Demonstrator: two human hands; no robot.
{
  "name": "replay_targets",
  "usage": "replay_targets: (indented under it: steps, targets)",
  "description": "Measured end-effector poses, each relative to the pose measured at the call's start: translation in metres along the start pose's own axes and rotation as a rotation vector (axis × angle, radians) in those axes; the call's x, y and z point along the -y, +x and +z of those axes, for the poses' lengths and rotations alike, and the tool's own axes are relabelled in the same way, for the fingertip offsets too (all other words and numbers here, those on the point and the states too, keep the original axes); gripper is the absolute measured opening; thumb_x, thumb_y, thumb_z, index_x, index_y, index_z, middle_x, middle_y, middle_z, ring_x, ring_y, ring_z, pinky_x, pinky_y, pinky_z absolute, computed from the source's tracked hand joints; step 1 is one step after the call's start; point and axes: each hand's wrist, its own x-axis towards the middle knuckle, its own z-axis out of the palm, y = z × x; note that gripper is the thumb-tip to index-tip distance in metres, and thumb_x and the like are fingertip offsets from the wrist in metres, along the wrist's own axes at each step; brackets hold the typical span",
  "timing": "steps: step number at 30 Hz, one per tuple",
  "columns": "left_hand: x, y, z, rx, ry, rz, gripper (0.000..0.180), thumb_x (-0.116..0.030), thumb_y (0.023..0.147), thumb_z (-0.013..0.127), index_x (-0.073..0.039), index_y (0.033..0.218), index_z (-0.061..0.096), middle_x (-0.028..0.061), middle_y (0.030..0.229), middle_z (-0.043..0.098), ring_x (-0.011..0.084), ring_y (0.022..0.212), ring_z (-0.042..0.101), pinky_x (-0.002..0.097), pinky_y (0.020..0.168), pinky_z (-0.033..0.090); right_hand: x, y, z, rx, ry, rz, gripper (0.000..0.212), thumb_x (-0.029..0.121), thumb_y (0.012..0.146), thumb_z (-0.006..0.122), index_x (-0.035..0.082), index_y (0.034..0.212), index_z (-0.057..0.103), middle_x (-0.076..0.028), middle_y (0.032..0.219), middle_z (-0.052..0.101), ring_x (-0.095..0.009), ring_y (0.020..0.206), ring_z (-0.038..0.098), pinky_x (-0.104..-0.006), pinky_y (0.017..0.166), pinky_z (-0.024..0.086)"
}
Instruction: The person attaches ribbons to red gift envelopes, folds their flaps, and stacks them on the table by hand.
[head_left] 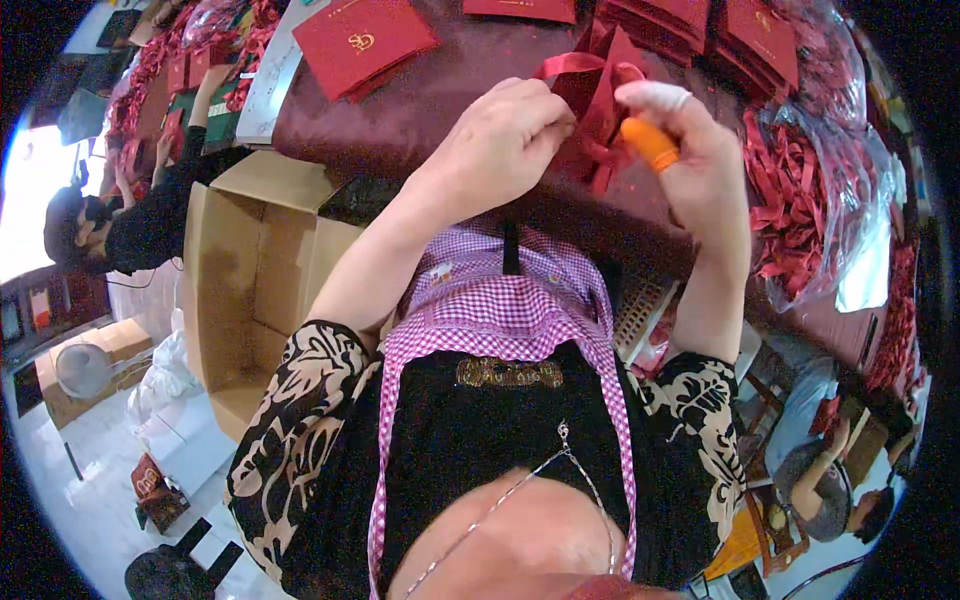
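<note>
A red paper gift bag [608,85] stands on the dark red tabletop in front of me, with a shiny red ribbon [572,65] looped at its upper part. My left hand [505,145] is closed at the bag's left side, its fingers curled in a pinch on the ribbon; the fingertips are partly hidden. At the right side of the bag is my right hand [695,150], a white cover on one finger and an orange finger cot [649,145] on the thumb. Its thumb and finger are apart beside the bag, with nothing visible between them.
Flat red bags [365,42] lie at the far left, and stacks of red bags [755,45] stand far right. A clear plastic bag of red ribbons [795,200] is right of my hand. An open cardboard box [285,260] stands at left. Other people sit at both sides.
</note>
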Motion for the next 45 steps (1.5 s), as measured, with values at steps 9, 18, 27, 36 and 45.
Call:
replay_targets:
  steps: [9, 18, 27, 36, 45]
  targets:
    - [0.004, -0.008, 0.000, 0.158, -0.162, -0.213, 0.010, -0.006, 0.077, 0.059, 0.000, 0.084, 0.063, 0.0157, 0.080, 0.063, 0.0307, 0.077, 0.062, 0.0345, 0.068, 0.049, -0.001, 0.009, -0.002, 0.255, -0.614, -0.529, 0.023, 0.005, 0.070, 0.064, 0.007, 0.094, 0.061, -0.008, 0.096, 0.060, -0.025, 0.102, 0.054, -0.0450, 0.104, 0.029]
    - [0.021, -0.009, -0.014, 0.203, -0.670, -0.518, 0.012, -0.011, 0.086, 0.057, 0.000, 0.086, 0.061, 0.0013, 0.075, 0.059, 0.0075, 0.071, 0.053, 0.0234, 0.065, 0.044, -0.005, -0.005, 0.007, 0.230, -0.404, -0.555, 0.012, 0.003, 0.069, 0.062, 0.006, 0.079, 0.056, -0.007, 0.079, 0.059, -0.023, 0.090, 0.057, -0.0458, 0.104, 0.029]
    - [0.083, -0.027, -0.033, -0.157, -1.162, -0.738, 0.014, -0.010, 0.088, 0.056, 0.001, 0.093, 0.061, 0.0073, 0.079, 0.063, 0.0149, 0.065, 0.059, 0.0280, 0.060, 0.050, -0.011, -0.018, -0.002, 0.228, -0.397, -0.475, 0.010, 0.004, 0.074, 0.061, 0.006, 0.083, 0.057, -0.008, 0.086, 0.058, -0.024, 0.094, 0.057, -0.0461, 0.106, 0.026]
    - [0.079, -0.044, -0.005, -0.162, -1.220, -0.770, 0.025, -0.017, 0.090, 0.055, 0.003, 0.105, 0.058, 0.0111, 0.095, 0.063, 0.0181, 0.086, 0.060, 0.0305, 0.077, 0.049, -0.034, -0.016, 0.005, -0.082, -0.455, -0.474, 0.012, 0.001, 0.075, 0.062, 0.007, 0.085, 0.059, -0.007, 0.088, 0.060, -0.024, 0.094, 0.057, -0.0443, 0.100, 0.034]
    - [0.021, -0.045, 0.028, 0.173, -0.824, -0.626, 0.024, -0.016, 0.092, 0.054, 0.002, 0.105, 0.062, 0.0003, 0.089, 0.064, 0.0083, 0.083, 0.055, 0.0261, 0.075, 0.046, -0.043, 0.000, -0.005, -0.195, -0.457, -0.095, 0.022, -0.003, 0.078, 0.054, 0.001, 0.098, 0.062, -0.015, 0.097, 0.064, -0.032, 0.094, 0.059, -0.0356, 0.083, 0.045]
